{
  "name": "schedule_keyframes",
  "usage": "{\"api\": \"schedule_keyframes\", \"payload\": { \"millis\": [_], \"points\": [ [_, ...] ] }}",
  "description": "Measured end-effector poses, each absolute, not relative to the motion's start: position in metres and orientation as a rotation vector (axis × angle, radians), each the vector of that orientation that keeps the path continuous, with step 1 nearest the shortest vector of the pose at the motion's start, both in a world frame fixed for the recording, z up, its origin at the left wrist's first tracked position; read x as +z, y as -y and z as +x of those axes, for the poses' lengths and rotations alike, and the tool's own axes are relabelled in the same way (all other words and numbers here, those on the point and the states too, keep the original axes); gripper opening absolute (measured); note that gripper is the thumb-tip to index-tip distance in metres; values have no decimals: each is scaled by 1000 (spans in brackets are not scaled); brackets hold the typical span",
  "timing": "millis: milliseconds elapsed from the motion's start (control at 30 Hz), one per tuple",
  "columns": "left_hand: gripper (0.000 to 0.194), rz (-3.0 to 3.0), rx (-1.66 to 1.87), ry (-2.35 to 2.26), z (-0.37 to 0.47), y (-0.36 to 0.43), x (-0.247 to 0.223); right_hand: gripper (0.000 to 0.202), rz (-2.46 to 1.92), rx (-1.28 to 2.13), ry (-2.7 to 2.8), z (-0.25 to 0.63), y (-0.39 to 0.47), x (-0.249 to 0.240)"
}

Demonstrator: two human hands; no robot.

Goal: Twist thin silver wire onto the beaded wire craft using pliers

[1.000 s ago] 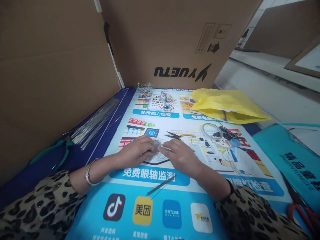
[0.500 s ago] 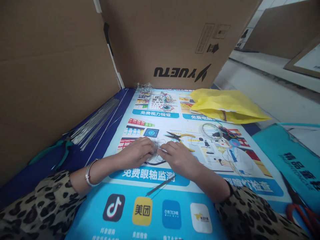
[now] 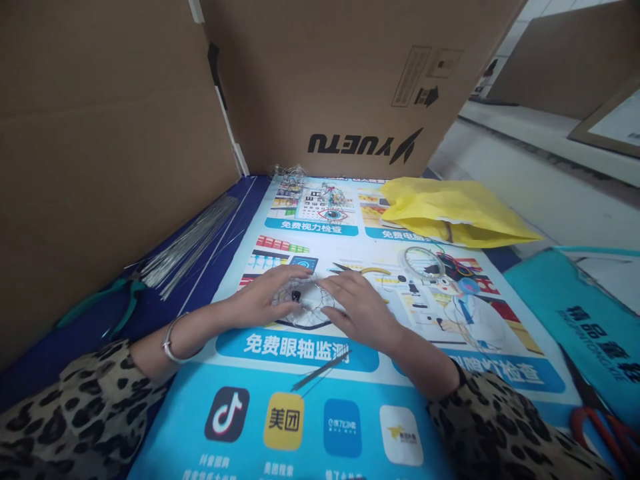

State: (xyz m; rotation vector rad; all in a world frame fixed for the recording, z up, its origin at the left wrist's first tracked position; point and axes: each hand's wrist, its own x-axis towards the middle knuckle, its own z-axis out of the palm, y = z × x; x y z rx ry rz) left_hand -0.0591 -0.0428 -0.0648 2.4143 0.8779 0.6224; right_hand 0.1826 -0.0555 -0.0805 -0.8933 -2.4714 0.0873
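A round piece of thin bent wire (image 3: 313, 301) lies between my hands on the printed poster sheet (image 3: 280, 460). My left hand (image 3: 267, 293) cups its left side, thumb and fingers apart at the wire's edge. From the right, my right hand (image 3: 357, 307) has its fingers spread along the top and side of the same wire piece. Both hands hold it loosely. Just behind the right hand are pliers with yellow handles (image 3: 375, 271), partly covered by it. A few short dark wire lengths (image 3: 320, 371) lie in front of the hands.
Left, a bundle of straight wires (image 3: 187, 247) lies beside teal-handled pliers (image 3: 131, 300). Tangled wire (image 3: 289, 173) sits at the back. A wire coil (image 3: 425, 262), a yellow bag (image 3: 455, 210), a teal bag (image 3: 585, 320) and red-handled scissors (image 3: 595, 427) are rightward. Cardboard (image 3: 325, 80) stands behind.
My fingers have spread from a close pinch at the wire's middle to its two sides. My left hand has shifted slightly left, and more of the round wire piece now shows.
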Motion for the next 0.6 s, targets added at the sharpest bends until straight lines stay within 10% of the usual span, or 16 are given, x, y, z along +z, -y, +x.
{"api": "schedule_keyframes", "payload": {
  "millis": [600],
  "points": [
    [72,2604,278,-1047,-64,38,-73,49,-1095,116,2636,177,59,-75]
  ]
}}
